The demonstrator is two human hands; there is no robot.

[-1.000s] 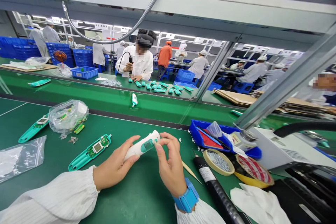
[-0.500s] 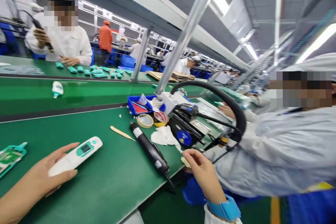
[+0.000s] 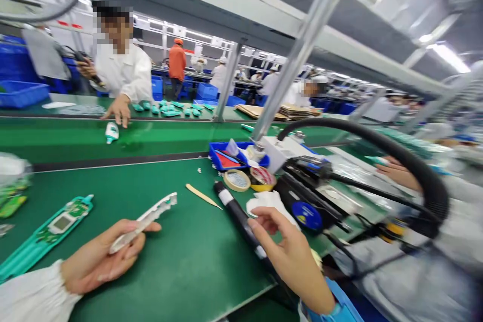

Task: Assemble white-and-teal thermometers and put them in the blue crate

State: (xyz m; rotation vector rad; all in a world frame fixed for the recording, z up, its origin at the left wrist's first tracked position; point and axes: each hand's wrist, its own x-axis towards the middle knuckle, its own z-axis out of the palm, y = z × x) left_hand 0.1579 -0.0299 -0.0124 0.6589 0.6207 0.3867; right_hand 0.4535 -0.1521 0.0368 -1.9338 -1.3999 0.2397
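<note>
White plastic casing (image 3: 162, 206) is lying gripped in the curled fingers of the left hand (image 3: 100, 256); the right hand (image 3: 290, 256) is spreading its fingers open beside a black electric screwdriver (image 3: 236, 216).

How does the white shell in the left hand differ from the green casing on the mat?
The white shell is held in the left hand; the green casing lies flat on the mat. The shell is bare; the casing carries a circuit board with a small display. Both are long and slim.
</note>
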